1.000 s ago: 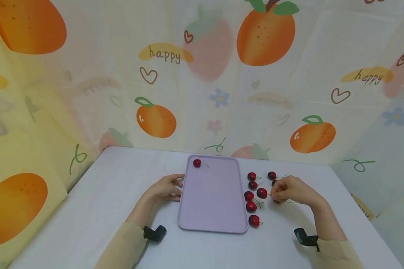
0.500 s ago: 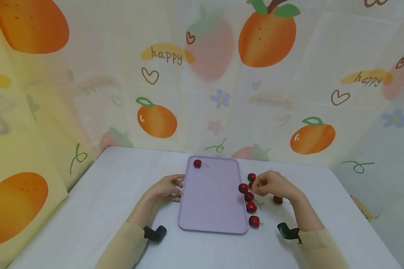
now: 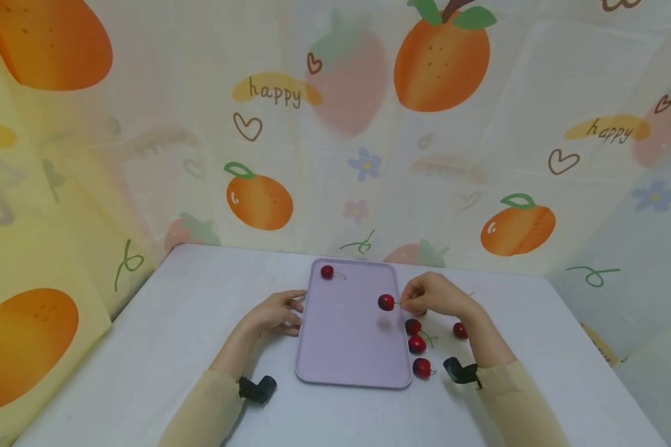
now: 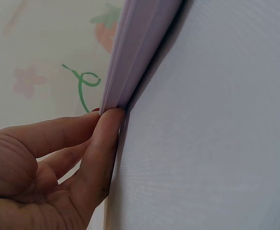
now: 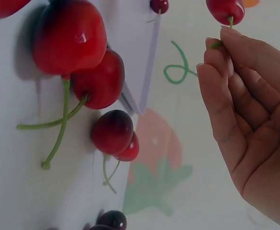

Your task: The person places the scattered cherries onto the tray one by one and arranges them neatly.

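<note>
My right hand pinches a dark red cherry by its green stem, holding it above the right side of a lilac tray; its shadow falls on the tray below. In the right wrist view the cherry hangs beyond the fingertips. Another cherry lies in the tray's far left corner. The fingers of my left hand are loosely extended and touch the tray's left edge. The left wrist view shows fingertips against the tray's outer wall.
Several cherries with stems lie on the white tabletop along the tray's right side. One cherry sits farther right. The right hand partly hides others. A fruit-printed cloth hangs behind the table.
My right hand has carried the pinched cherry leftward from the table, over the tray's right rim. My left hand has stayed at the tray's left edge.
</note>
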Demonstrator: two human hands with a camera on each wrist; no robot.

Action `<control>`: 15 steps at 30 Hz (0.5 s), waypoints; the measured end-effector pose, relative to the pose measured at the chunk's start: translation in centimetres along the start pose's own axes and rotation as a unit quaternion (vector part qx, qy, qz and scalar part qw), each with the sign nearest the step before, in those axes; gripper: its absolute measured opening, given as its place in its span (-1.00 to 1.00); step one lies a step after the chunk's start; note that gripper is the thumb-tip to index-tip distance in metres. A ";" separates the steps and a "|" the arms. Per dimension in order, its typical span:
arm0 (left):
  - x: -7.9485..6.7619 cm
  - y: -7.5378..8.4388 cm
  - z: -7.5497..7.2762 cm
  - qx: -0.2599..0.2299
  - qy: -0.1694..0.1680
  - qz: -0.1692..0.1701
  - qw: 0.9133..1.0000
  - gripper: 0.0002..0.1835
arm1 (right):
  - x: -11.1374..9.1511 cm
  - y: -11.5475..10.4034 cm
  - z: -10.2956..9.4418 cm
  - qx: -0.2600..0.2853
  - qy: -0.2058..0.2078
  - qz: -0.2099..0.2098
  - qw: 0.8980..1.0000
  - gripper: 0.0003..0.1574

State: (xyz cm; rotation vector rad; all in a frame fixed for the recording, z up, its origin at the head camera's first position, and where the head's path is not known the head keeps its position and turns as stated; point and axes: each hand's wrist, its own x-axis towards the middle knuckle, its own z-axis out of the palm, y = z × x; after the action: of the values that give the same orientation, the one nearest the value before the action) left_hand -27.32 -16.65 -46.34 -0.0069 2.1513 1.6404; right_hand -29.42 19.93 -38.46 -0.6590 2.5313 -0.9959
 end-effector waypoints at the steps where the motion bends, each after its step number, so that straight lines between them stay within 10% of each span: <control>1: 0.0 0.0 0.0 0.000 0.002 -0.001 1.000 -0.17 | 0.2 -0.1 0.0 0.000 0.002 0.000 1.000 -0.86; 15: -0.1 0.1 0.2 0.010 0.005 -0.001 1.000 -0.18 | 4.3 -0.9 1.0 0.056 0.024 -0.047 0.997 -0.87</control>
State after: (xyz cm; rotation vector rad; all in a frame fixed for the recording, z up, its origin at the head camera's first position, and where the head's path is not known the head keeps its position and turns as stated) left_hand -27.19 -16.50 -46.22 -0.0119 2.1744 1.6211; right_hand -32.22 16.48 -39.12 -0.7341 2.4845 -1.1891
